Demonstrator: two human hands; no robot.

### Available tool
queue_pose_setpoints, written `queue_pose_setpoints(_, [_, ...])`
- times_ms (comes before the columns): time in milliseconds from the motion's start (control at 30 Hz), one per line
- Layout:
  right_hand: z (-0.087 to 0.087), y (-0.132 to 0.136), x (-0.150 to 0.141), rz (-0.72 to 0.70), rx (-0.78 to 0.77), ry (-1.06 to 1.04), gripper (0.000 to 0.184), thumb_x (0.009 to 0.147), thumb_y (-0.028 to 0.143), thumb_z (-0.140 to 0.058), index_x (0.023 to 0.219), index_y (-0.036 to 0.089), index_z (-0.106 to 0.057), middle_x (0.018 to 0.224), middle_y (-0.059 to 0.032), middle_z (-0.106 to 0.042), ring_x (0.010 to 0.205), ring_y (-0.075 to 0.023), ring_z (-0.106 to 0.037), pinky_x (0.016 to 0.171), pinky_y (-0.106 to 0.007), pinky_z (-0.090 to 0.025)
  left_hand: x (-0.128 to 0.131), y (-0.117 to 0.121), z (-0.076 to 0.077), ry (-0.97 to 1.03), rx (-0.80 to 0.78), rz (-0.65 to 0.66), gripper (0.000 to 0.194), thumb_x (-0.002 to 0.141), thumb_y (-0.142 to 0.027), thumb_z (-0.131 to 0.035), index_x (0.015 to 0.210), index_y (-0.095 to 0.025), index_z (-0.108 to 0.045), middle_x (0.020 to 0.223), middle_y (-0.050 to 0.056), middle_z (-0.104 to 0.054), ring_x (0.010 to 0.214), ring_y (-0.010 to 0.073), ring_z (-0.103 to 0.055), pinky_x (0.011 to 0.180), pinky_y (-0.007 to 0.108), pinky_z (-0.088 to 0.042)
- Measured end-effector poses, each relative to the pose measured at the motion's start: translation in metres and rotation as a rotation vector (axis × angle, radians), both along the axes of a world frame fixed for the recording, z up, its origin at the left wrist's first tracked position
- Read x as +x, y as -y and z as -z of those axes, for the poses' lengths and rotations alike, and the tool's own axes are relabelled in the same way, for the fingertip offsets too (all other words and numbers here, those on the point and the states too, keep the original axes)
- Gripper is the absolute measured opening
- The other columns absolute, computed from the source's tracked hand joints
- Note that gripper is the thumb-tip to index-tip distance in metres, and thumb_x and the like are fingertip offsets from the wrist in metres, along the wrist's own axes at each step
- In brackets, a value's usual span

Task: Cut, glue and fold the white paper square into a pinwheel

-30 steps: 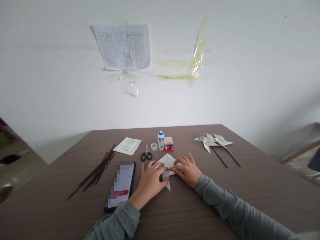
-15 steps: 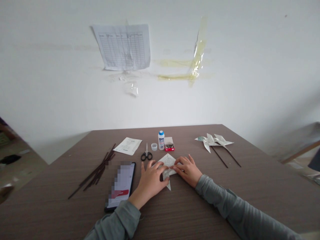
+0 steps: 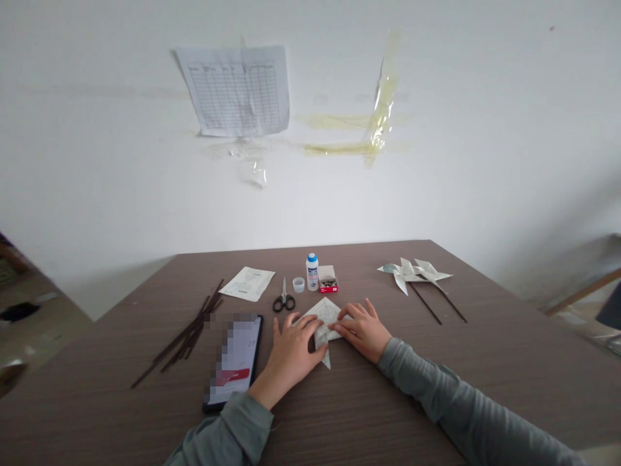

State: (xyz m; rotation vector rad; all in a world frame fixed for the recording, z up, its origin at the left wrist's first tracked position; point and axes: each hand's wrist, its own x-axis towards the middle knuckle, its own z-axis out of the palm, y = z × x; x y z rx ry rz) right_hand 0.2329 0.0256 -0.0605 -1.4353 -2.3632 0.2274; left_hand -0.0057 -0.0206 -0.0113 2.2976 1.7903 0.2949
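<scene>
Both hands on the folded paper, near the middle of the table

Your left hand (image 3: 292, 353) is grasping the folded paper (image 3: 326, 310) from the left. Fingers are bent over its middle, thumb lower down by the pointed flap that sticks out toward you. Your right hand (image 3: 365, 333) has the right part of the same paper, fingertips bunched close to the left hand's fingertips. Can't tell which layers sit under the fingers. The paper lies on the brown table (image 3: 349, 414), one corner pointing to the far side, writing showing on top.

Just beyond it: black-handled scissors (image 3: 284, 301) with the blades pointing away, small clear cup (image 3: 298, 285), upright white bottle (image 3: 312, 277) with a blue cap, open red box (image 3: 328, 287) with small pieces in it. Bottle is right beside the box.

Left side: phone (image 3: 242, 353) with its screen lit, near your left forearm. Farther left, a loose bundle of dark sticks (image 3: 187, 333). A flat paper packet (image 3: 248, 283) is on the far left part of the table.

Far right: two paper pinwheels (image 3: 403, 273) overlapping, their sticks angled toward you. On the wall (image 3: 310, 207), a printed sheet (image 3: 237, 94) at left and yellowish tape (image 3: 381, 123) at right
</scene>
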Motion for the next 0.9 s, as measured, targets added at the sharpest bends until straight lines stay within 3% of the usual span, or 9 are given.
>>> queue_pose_setpoints(100, [0.0,0.002,-0.002,0.013,-0.031,-0.001,0.035,0.128,0.031,-0.073,0.131,0.046,-0.104,0.14,-0.0059,-0.092,0.15,-0.037,-0.083,0.159,-0.083,-0.033,-0.005,-0.001,0.006,0.016,0.029,0.008,0.059,0.113,-0.025,-0.083,0.17,-0.039,-0.087,0.183,0.01,-0.083,0.182,0.0531,-0.063,0.156,0.088,-0.04])
queue_pose_setpoints(200, [0.001,-0.001,0.003,-0.003,-0.004,-0.05,0.041,0.127,0.027,-0.07,0.144,0.047,-0.101,0.14,-0.0059,-0.095,0.152,-0.0368,-0.084,0.16,-0.079,-0.033,-0.01,-0.003,0.01,0.017,0.05,0.011,0.061,0.114,-0.025,-0.079,0.174,-0.038,-0.084,0.181,0.011,-0.084,0.178,0.0512,-0.065,0.153,0.089,-0.042])
queue_pose_setpoints(300, [0.003,-0.006,0.016,-0.066,0.038,-0.127,0.05,0.127,0.023,-0.062,0.163,0.04,-0.094,0.145,-0.0102,-0.098,0.147,-0.0349,-0.089,0.16,-0.077,-0.034,-0.014,-0.004,0.011,0.003,0.054,-0.013,0.064,0.114,-0.023,-0.079,0.176,-0.037,-0.081,0.181,0.012,-0.084,0.179,0.0478,-0.065,0.152,0.09,-0.043])
queue_pose_setpoints(400, [0.006,-0.011,0.03,-0.181,0.024,-0.154,0.052,0.125,0.023,-0.065,0.169,0.032,-0.09,0.136,-0.0121,-0.1,0.138,-0.0324,-0.093,0.16,-0.076,-0.037,-0.015,-0.004,0.009,0.008,0.052,-0.03,0.066,0.114,-0.017,-0.077,0.177,-0.037,-0.081,0.184,0.012,-0.082,0.181,0.0462,-0.064,0.153,0.089,-0.044])
queue_pose_setpoints(500, [0.011,-0.015,0.035,-0.194,0.046,-0.148,0.048,0.119,0.02,-0.073,0.16,0.032,-0.094,0.121,-0.0088,-0.101,0.131,-0.0317,-0.095,0.155,-0.07,-0.048,-0.015,-0.005,0.009,0.001,0.026,-0.035,0.068,0.116,-0.011,-0.069,0.179,-0.034,-0.08,0.188,0.012,-0.079,0.185,0.0461,-0.061,0.154,0.09,-0.042])
queue_pose_setpoints(600, [0.019,-0.017,0.032,-0.182,0.09,-0.125,0.051,0.113,0.016,-0.076,0.157,0.032,-0.095,0.141,-0.013,-0.099,0.141,-0.0349,-0.092,0.149,-0.064,-0.058,-0.018,-0.008,0.012,-0.013,0.009,-0.031,0.071,0.117,-0.008,-0.065,0.182,-0.034,-0.077,0.19,0.01,-0.078,0.188,0.0458,-0.059,0.154,0.092,-0.039])
queue_pose_setpoints(733, [0.027,-0.017,0.025,-0.177,0.063,-0.059,0.074,0.105,0.011,-0.074,0.175,0.034,-0.085,0.177,-0.016,-0.087,0.168,-0.0388,-0.079,0.152,-0.074,-0.051,-0.022,-0.012,0.019,-0.01,0.05,-0.029,0.073,0.117,-0.009,-0.066,0.183,-0.036,-0.076,0.185,0.011,-0.082,0.184,0.0455,-0.063,0.153,0.088,-0.045])
queue_pose_setpoints(800, [0.026,-0.016,0.024,-0.19,0.028,-0.013,0.076,0.106,0.012,-0.071,0.179,0.034,-0.083,0.179,-0.0158,-0.086,0.169,-0.0381,-0.078,0.154,-0.078,-0.048,-0.023,-0.014,0.02,-0.015,0.069,-0.041,0.072,0.118,-0.011,-0.064,0.184,-0.037,-0.076,0.185,0.011,-0.082,0.182,0.0449,-0.065,0.152,0.085,-0.047])
queue_pose_setpoints(900, [0.018,-0.011,0.025,-0.155,0.033,0.024,0.069,0.109,0.017,-0.073,0.173,0.038,-0.087,0.171,-0.0126,-0.09,0.161,-0.0374,-0.082,0.154,-0.076,-0.047,-0.024,-0.014,0.019,-0.021,0.094,-0.06,0.069,0.121,-0.014,-0.063,0.185,-0.036,-0.074,0.187,0.011,-0.08,0.181,0.0439,-0.066,0.153,0.081,-0.049])
